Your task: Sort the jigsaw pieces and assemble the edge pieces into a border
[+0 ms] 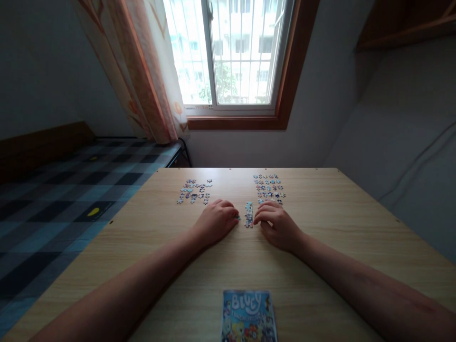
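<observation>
A narrow strip of joined jigsaw pieces [249, 215] lies on the wooden table between my two hands. My left hand [218, 219] rests just left of the strip, its fingers closed on a small jigsaw piece [238, 217] that shows at the fingertips. On the other side, my right hand [277, 224] lies with bent, slightly parted fingers, the index fingertip close beside the strip's right edge. Nothing shows in that hand; whether it touches the strip I cannot tell. Loose jigsaw pieces [194, 195] are spread beyond my left hand, and a second group of pieces [269, 182] lies beyond my right.
A blue picture box marked "Bluey" [248, 316] sits at the near edge of the table [171, 294]. To the left is a bed with a checked cover [42, 209]. Beyond the table are a barred window [242, 57] and a curtain [131, 66].
</observation>
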Motion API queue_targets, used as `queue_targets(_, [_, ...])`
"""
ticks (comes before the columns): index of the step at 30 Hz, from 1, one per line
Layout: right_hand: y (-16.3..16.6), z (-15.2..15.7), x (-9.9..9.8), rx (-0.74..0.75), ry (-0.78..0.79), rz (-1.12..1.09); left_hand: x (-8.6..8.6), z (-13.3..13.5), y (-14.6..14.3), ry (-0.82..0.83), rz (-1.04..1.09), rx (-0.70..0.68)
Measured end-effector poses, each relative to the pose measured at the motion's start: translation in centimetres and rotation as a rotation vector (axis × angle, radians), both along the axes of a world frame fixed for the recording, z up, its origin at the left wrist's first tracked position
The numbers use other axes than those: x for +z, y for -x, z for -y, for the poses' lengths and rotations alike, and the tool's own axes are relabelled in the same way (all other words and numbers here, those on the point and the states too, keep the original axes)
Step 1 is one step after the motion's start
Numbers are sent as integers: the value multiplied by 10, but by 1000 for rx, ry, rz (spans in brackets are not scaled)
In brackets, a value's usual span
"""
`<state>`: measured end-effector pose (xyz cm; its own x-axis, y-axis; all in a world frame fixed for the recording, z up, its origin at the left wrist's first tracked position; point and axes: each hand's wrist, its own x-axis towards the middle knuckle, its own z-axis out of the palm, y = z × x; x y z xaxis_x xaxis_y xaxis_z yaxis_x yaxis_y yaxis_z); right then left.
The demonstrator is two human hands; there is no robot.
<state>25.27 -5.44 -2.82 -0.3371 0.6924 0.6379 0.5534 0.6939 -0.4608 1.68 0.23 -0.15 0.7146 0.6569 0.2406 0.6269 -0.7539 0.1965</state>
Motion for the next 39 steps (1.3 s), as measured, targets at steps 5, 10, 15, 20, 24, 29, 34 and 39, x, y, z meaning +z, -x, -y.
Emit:
queue_targets(5, [0, 1, 2, 24, -32, 51, -1, -1, 0, 15, 13, 38])
queue_targets(10, [1, 2, 5, 39, -41, 87, -1, 0, -1, 46, 35, 49])
queue_targets(15, [1, 2, 5, 49, -40, 105, 3, 1, -2, 149, 88, 74])
queue_targets(20, [1, 1, 3, 41, -43, 110, 6, 1, -1, 223, 71, 78])
queue_targets(24, [1, 1, 3, 39, -43, 117, 7, 3, 0, 243, 62, 78])
queue_targets(29, [1, 0, 1, 22, -40, 92, 5, 11, -4, 231, 140, 16])
queue_targets(34, [0, -1, -2, -12, -41, 55, -3, 22, -12, 149, 209, -84])
queue_targets(39, [1, -3, -4, -13, -28, 58, -9, 24, -18, 94, 243, -110])
